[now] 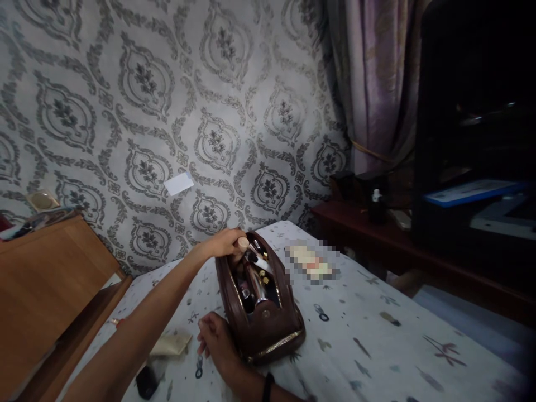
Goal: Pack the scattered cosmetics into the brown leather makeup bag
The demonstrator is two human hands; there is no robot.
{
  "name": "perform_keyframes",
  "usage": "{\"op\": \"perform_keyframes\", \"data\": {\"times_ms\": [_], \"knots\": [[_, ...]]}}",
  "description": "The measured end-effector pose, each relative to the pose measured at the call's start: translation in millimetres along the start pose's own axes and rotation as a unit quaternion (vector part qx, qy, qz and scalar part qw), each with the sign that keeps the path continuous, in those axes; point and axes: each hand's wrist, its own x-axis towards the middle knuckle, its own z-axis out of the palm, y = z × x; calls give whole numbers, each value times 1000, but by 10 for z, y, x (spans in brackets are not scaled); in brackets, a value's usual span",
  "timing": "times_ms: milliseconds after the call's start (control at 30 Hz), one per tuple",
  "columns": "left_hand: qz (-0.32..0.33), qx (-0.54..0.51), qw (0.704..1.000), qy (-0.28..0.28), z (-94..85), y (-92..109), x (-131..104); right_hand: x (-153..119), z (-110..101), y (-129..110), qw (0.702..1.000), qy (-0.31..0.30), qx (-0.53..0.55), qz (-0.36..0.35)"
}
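A dark brown zippered bag point(268, 319) lies unzipped on the bed, with several cosmetics inside. Among them are a shiny rose-gold tube point(256, 283) and a white tube point(263, 264). My left hand point(226, 243) reaches to the bag's far end, its fingers closed on a small cosmetic item with a round pale end point(243, 243); the rest of that item is hidden. Beside the bag's near left side rests my right hand point(216, 338), fingers loosely bent and apart, with nothing visible in them. A black band circles the right wrist.
Left of the bag, a pale cream pouch or tube point(171, 344) and a black object point(146, 382) lie on the patterned sheet point(355, 335). A blurred-out item point(312, 261) lies to the right. Wooden furniture point(54, 279) stands left, a dark red shelf point(347, 223) right.
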Motion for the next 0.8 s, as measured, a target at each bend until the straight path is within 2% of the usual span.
{"op": "perform_keyframes", "data": {"times_ms": [533, 800], "knots": [[14, -43, 999, 1, 9, -47, -8, -7, -9, 1, 1000, -4, -6, -8], [3, -75, 997, -25, 20, -56, -5, -13, -3, 7, 1000, -1, -8, -10]]}}
